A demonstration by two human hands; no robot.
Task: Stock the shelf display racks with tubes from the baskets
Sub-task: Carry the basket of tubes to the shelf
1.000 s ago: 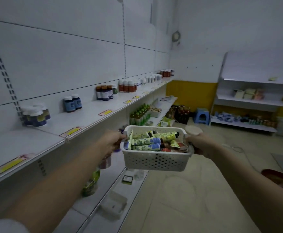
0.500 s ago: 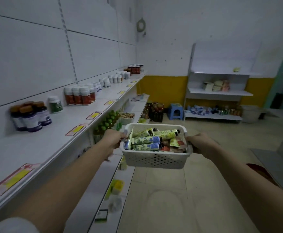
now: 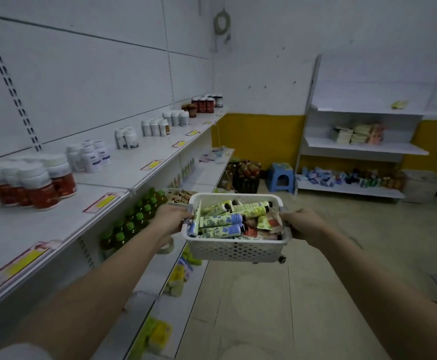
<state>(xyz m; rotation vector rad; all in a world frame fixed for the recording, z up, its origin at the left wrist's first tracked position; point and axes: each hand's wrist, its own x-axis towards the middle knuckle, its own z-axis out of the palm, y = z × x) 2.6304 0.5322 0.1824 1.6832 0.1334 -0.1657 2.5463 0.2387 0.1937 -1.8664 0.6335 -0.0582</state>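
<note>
You stand in a small shop: a long wall shelf point(image 3: 139, 165) with price tags point(image 3: 152, 164), grouped supplement bottles point(image 3: 30, 183), and a second stocked rack point(image 3: 362, 149) ahead.

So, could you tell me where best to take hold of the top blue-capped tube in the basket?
Probably by its blue cap end, coming from above. The tube lies flat on top of the pile in the basket, cap end exposed. Both the left hand and the right hand grip the basket, so one must let go first.
</note>
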